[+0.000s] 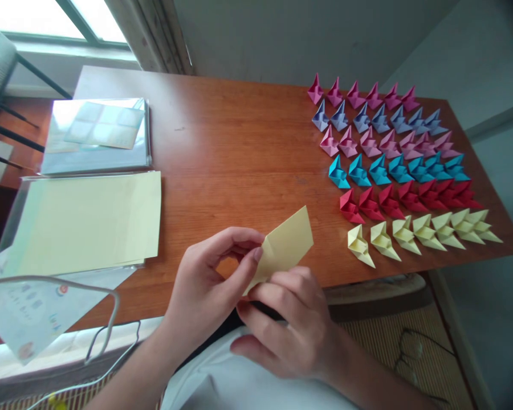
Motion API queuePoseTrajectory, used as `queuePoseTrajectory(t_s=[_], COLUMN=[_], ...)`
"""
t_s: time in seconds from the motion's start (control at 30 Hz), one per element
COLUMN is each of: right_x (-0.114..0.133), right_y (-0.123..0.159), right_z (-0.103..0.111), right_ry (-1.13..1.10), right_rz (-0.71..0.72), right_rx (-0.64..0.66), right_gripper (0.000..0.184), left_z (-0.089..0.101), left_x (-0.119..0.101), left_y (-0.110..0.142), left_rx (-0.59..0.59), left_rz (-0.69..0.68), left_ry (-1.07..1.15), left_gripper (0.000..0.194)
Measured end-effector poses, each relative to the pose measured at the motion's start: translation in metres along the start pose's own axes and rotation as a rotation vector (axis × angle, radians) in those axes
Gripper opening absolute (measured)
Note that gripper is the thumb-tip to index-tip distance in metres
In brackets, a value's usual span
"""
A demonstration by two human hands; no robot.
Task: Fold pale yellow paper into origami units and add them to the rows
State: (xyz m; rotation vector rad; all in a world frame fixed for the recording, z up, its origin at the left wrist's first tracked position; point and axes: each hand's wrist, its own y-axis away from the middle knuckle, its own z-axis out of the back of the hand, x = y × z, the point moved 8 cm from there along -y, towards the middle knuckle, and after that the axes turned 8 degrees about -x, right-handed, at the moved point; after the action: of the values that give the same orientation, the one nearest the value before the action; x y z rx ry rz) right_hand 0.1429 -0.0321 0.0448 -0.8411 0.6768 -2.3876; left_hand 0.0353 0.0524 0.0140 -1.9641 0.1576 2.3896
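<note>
Paper (288, 242), pale yellow and apparently partly folded, is held at the near edge of the worktop (239, 142), at 6 o'clock from its middle. The left hand (211, 273) pinches the paper's left side between thumb and fingertips. The right hand (301, 319) is curled against the lower edge, its thumb standing apart from the sheet; whether its fingers grip the paper or merely rest against it, I cannot tell.

Judging by this, the step in hand is an early fold, with an edge or corner being set before the crease is pressed. Finished-looking yellow folded figures (404, 234) sit at 3 o'clock from the paper, with rows in other colours, such as the red figures (389, 202) and blue figures (379, 169), running up towards 2 o'clock. Yellow sheets (94, 222) lie well apart at 9 o'clock.

The next move seems to call for matching the edges while the left pinch keeps them from slipping, then a firm run of a right fingertip or thumb along the fold. Laying the piece on the worktop would probably give a sharper crease.
</note>
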Motion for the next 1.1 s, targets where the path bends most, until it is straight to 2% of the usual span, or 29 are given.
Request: queuePoseTrajectory(t_s=[0.07,0.13,0.17,0.3,0.37,0.43,0.5,0.57,0.67,0.83,0.97,1.1], right_x=[0.003,-0.006,-0.014,-0.069,-0.098,-0.119,-0.13,-0.136,-0.14,-0.142,-0.14,-0.137], right_y=[-0.004,-0.01,-0.012,-0.011,-0.003,0.007,0.015,0.02,0.022,0.017,0.01,0.006], right_z=[0.008,0.017,0.019,0.031,0.029,0.016,0.003,-0.005,-0.009,-0.011,-0.007,-0.005], right_ry=[-0.047,-0.062,-0.058,0.033,-0.065,-0.253,-0.388,-0.426,-0.387,-0.295,-0.185,-0.076], right_rz=[0.031,-0.024,-0.075,-0.422,-0.611,-0.786,-0.907,-0.972,-1.009,-0.967,-0.877,-0.788], right_rx=[-0.022,-0.036,-0.032,-0.154,-0.201,-0.144,-0.069,-0.03,-0.023,-0.011,-0.027,-0.019], right_gripper=[0.024,0.016,0.018,0.04,0.045,0.048,0.048,0.042,0.034,0.032,0.03,0.031], left_z=[0.001,0.001,0.001,0.0,0.001,0.001,0.001,0.0,-0.001,-0.007,-0.018,-0.025], left_x=[0.002,0.006,0.008,0.015,0.016,0.017,0.019,0.022,0.022,0.01,0.008,0.015], left_y=[-0.003,-0.005,-0.006,-0.006,-0.005,-0.005,-0.007,-0.009,-0.011,-0.007,0.001,0.006], left_rx=[0.003,0.015,0.025,0.068,0.076,0.079,0.079,0.072,0.043,0.011,0.085,0.202], left_rz=[0.001,0.001,-0.002,-0.024,-0.032,-0.037,-0.036,-0.039,-0.124,-0.478,-0.724,-0.846], left_ry=[-0.003,0.004,0.005,-0.018,-0.018,-0.011,-0.013,-0.051,-0.218,-0.683,-0.996,-1.179], left_gripper=[0.008,0.008,0.008,0.008,0.009,0.009,0.01,0.014,0.018,0.025,0.03,0.036])
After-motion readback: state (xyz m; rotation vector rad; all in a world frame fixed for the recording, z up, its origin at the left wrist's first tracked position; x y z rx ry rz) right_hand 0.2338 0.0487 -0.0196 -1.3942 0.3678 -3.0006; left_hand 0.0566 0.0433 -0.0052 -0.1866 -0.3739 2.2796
